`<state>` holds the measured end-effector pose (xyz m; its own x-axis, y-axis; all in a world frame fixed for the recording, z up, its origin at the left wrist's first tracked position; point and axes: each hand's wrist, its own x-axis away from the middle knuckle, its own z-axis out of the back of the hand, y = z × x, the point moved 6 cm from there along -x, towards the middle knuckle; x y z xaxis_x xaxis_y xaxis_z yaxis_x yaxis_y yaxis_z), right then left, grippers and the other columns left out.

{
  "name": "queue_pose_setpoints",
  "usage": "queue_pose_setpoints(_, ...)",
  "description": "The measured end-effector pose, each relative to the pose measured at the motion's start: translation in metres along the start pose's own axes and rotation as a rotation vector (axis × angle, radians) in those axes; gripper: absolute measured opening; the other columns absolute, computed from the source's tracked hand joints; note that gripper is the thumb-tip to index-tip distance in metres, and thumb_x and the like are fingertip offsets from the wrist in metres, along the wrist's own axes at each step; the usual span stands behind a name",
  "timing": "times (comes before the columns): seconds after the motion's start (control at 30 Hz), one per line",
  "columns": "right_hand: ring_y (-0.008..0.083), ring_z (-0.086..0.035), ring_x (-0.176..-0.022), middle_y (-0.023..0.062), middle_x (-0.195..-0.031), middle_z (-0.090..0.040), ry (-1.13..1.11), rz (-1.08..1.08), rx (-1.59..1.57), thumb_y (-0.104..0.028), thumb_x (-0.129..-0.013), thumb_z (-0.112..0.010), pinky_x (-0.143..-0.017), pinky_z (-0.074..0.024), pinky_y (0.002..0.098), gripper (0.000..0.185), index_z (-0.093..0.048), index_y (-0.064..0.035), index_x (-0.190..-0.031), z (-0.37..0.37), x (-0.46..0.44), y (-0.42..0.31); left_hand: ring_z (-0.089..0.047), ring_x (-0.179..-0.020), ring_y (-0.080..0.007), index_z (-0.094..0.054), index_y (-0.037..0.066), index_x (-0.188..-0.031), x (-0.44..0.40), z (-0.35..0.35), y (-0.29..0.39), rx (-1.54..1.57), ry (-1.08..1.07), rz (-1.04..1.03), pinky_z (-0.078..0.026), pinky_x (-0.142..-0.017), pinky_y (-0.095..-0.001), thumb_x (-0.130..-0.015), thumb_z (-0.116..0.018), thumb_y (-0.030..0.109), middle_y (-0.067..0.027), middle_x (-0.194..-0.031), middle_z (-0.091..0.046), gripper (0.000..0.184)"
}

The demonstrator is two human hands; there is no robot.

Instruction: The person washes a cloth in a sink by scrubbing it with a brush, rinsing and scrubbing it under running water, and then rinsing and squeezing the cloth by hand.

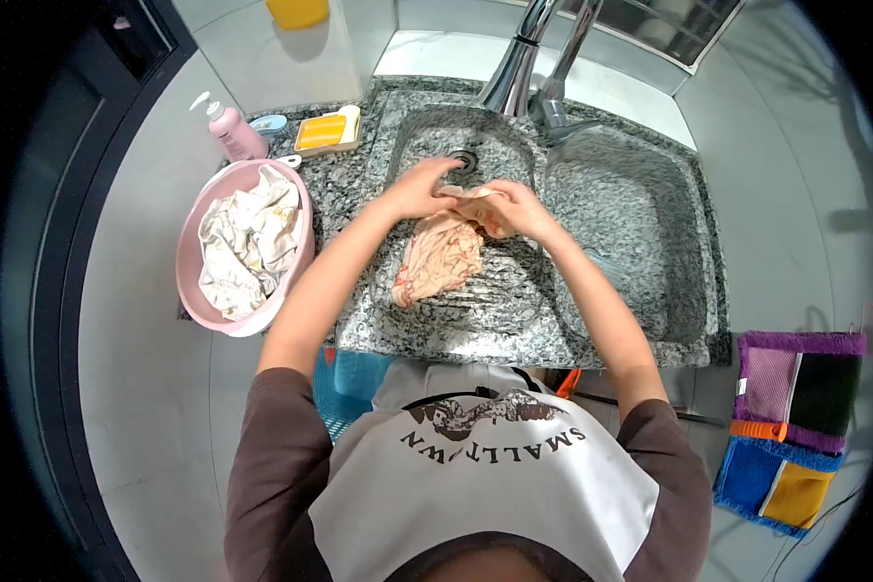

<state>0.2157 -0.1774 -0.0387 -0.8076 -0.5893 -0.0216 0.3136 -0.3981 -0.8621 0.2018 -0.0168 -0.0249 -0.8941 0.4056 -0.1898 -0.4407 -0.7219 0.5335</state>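
Note:
A wet, crumpled peach-coloured cloth [438,258] lies on the ridged slope of the left granite basin [509,339]. Its upper part is lifted between my two hands near the drain. My left hand [425,188] is at the cloth's upper left edge, thumb and fingers apart; whether it pinches any fabric is hard to tell. On the right, my right hand [516,206] has its fingers closed on a gathered part of the cloth.
A pink tub [307,233] of white cloths stands left of the sink. Behind it are a pink pump bottle [236,133] and a yellow soap bar in a dish [322,132]. The chrome faucet [510,78] rises behind the basins. Colourful mats [795,388] lie at right.

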Motion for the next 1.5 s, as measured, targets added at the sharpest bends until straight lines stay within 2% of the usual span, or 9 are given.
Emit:
queue_pose_setpoints(0.17,0.0248,-0.062,-0.075,0.0128,-0.084,-0.065,0.086,0.017,0.177,-0.029,-0.088,-0.051,-0.069,-0.0475,0.0352,0.029,-0.063,-0.0026,-0.093,0.016,0.01,-0.03,-0.06,-0.086,-0.0301,-0.061,0.007,-0.1,0.0,-0.023,-0.05,-0.088,-0.13,0.235,-0.046,-0.077,-0.0375,-0.081,-0.047,0.015,-0.0148,-0.085,-0.063,0.024)
queue_pose_setpoints(0.33,0.0263,-0.059,-0.064,0.0118,-0.07,-0.061,0.174,-0.15,0.199,-0.026,-0.089,-0.048,-0.065,-0.0473,0.0365,0.026,-0.064,-0.0048,-0.091,0.02,0.025,0.021,-0.055,-0.101,-0.03,-0.057,0.006,-0.104,0.021,-0.005,-0.072,0.059,0.008,0.264,-0.043,-0.086,-0.0381,-0.079,-0.056,0.019,-0.0151,-0.108,-0.059,0.028)
queue_pose_setpoints(0.47,0.0261,-0.057,-0.073,0.0147,-0.08,-0.06,0.216,0.235,0.323,-0.024,-0.09,-0.046,-0.072,-0.0457,0.0339,0.025,-0.062,-0.0055,-0.098,-0.004,0.032,-0.006,-0.04,-0.121,-0.0299,-0.057,0.009,-0.111,0.008,-0.035,-0.026,0.043,-0.1,-0.085,-0.033,-0.1,-0.0364,-0.077,-0.063,0.03,-0.0197,-0.126,-0.045,0.04)
queue_pose_setpoints(0.6,0.0257,-0.057,-0.083,0.0168,-0.091,-0.059,0.068,0.013,-0.028,-0.027,-0.09,-0.047,-0.075,-0.0438,0.0324,0.028,-0.059,-0.0033,-0.101,-0.007,0.031,-0.003,-0.055,-0.101,-0.0272,-0.058,0.005,-0.098,0.003,-0.034,-0.024,0.291,-0.173,0.153,-0.042,-0.086,-0.0375,-0.084,-0.056,0.028,-0.0152,-0.107,-0.058,0.026)
queue_pose_setpoints(0.63,0.0113,-0.052,-0.073,0.0053,-0.081,-0.058,0.044,0.028,-0.029,-0.027,-0.093,-0.044,-0.066,-0.0426,0.025,0.03,-0.059,-0.0008,-0.097,-0.006,0.033,0.001,-0.058,-0.087,-0.0299,-0.055,0.004,-0.092,0.006,-0.028,-0.022,0.224,-0.182,0.209,-0.045,-0.075,-0.0395,-0.087,-0.05,0.024,-0.0154,-0.095,-0.06,0.021)
queue_pose_setpoints(0.73,0.0077,-0.049,-0.068,0.0006,-0.077,-0.057,-0.205,-0.244,-0.21,-0.029,-0.093,-0.045,-0.06,-0.0418,0.0238,0.029,-0.059,-0.0034,-0.095,-0.021,0.047,0.04,-0.057,-0.083,-0.0337,-0.052,0.004,-0.089,0.02,-0.018,-0.021,-0.096,0.068,0.044,-0.046,-0.071,-0.0415,-0.087,-0.046,0.023,-0.0167,-0.09,-0.058,0.02)
queue_pose_setpoints(1.0,0.0085,-0.051,-0.074,0.0014,-0.084,-0.059,-0.631,-0.162,-0.033,-0.027,-0.081,-0.063,-0.063,-0.0431,0.0236,0.034,-0.056,-0.0014,-0.102,-0.007,0.059,0.05,-0.058,-0.071,-0.0345,-0.053,0.008,-0.086,0.066,0.002,0.014,-0.359,-0.11,-0.012,-0.045,-0.06,-0.0447,-0.086,-0.046,0.042,-0.012,-0.077,-0.059,0.035)
queue_pose_setpoints(1.3,0.011,-0.053,-0.066,0.0047,-0.075,-0.056,-0.427,0.172,0.414,-0.024,-0.083,-0.059,-0.058,-0.046,0.0237,0.021,-0.055,-0.0051,-0.091,0.059,0.043,-0.041,-0.06,-0.064,-0.028,-0.055,0.007,-0.072,0.094,0.057,0.042,-0.459,-0.047,0.14,-0.048,-0.058,-0.0403,-0.077,-0.06,0.032,-0.0098,-0.071,-0.06,0.026)
queue_pose_setpoints(1.5,0.013,-0.056,-0.071,0.0039,-0.078,-0.058,-0.226,0.272,0.508,-0.018,-0.082,-0.059,-0.067,-0.0484,0.0279,0.016,-0.056,-0.0068,-0.093,0.115,0.028,-0.144,-0.059,-0.066,-0.0269,-0.053,0.005,-0.082,0.062,0.157,0.035,-0.218,0.366,0.181,-0.046,-0.061,-0.038,-0.078,-0.055,0.024,-0.0134,-0.07,-0.058,0.019)
